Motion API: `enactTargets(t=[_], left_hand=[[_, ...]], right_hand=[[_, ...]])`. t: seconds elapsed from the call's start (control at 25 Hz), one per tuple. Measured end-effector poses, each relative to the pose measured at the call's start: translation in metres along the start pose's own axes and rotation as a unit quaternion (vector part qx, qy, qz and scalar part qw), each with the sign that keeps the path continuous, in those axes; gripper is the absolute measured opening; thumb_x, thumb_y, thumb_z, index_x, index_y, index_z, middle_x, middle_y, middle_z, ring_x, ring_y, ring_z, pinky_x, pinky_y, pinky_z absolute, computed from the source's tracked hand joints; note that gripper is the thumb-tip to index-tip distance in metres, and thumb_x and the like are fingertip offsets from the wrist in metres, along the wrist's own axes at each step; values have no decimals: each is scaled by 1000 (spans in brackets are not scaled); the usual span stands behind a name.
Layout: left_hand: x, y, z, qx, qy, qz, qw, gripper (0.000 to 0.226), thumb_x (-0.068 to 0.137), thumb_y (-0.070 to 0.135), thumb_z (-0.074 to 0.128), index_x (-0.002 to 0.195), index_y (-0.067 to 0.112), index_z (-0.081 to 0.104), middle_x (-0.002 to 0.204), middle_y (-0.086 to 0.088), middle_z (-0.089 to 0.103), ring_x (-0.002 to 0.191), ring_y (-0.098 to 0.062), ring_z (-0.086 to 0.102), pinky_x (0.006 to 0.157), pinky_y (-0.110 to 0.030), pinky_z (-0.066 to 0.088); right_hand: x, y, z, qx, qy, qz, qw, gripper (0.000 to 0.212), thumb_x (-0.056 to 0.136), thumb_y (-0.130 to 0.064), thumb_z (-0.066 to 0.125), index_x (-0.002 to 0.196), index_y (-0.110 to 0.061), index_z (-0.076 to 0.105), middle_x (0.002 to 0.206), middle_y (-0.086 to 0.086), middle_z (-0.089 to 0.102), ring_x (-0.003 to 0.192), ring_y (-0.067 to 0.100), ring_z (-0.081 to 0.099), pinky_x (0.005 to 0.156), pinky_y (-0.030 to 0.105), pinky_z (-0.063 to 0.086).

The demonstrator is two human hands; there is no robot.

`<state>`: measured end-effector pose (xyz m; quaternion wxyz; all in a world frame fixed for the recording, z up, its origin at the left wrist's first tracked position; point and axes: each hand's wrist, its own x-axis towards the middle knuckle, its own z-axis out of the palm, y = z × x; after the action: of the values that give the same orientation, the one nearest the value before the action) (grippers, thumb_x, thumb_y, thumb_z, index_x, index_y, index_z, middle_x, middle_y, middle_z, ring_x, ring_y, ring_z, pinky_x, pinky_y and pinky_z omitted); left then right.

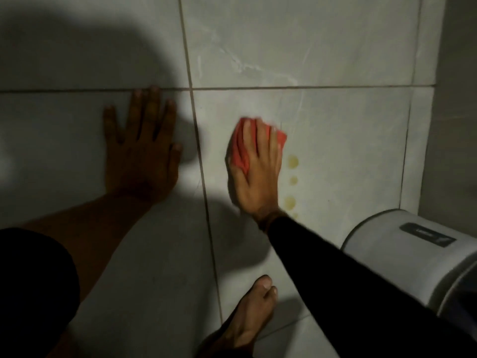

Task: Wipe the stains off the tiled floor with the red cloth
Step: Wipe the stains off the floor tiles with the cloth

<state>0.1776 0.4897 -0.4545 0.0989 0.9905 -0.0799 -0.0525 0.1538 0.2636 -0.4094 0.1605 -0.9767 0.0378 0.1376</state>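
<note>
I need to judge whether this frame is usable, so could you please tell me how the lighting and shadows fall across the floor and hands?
Head view: a broad dark shadow covers the left side, leaving the left hand dim on the tiled floor; the right hand, red cloth and yellowish stains are lit; wide-angle bending of grout lines; slight softness overall.

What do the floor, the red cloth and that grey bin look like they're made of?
Floor: looks like glazed ceramic tile, pale grey with marble-like veins, grout lines and a soft sheen.
Red cloth: soft fabric, folds bunched under the right hand; weave too blurred to tell.
Grey bin: probably moulded plastic, smooth and rounded.
</note>
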Motion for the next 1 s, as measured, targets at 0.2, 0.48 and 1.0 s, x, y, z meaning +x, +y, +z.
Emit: enactTargets(t=[0.2, 0.48, 1.0], left_hand=[[-2, -2, 8, 15, 14, 5, 1000, 74, 107, 47, 28, 173, 17, 13, 182, -14, 4, 168, -39, 7, 128, -72, 4], [-3, -3, 3, -15, 0, 1, 1000, 75, 106, 47, 28, 174, 18, 14, 182, -14, 4, 168, -39, 6, 128, -72, 2], [-2, -5, 3, -6, -5, 9, 1000, 75, 107, 47, 29, 174, 19, 10, 182, -14, 2, 169, -39, 4, 128, -73, 3]], right_hand=[[48, 72, -36, -41, 30, 48, 998, 75, 102, -33, 50, 167, -4, 26, 178, 21, 22, 167, 40, 15, 136, 62, 5], [-103, 74, -17, 3, -75, 59, 995, 76, 105, -36, 41, 170, -7, 14, 181, 18, 4, 169, 38, -3, 135, 66, -1], [-135, 102, 4, 39, -10, 260, 965, 79, 101, -36, 39, 169, -5, 13, 180, 18, 2, 169, 40, -4, 137, 55, -6]])
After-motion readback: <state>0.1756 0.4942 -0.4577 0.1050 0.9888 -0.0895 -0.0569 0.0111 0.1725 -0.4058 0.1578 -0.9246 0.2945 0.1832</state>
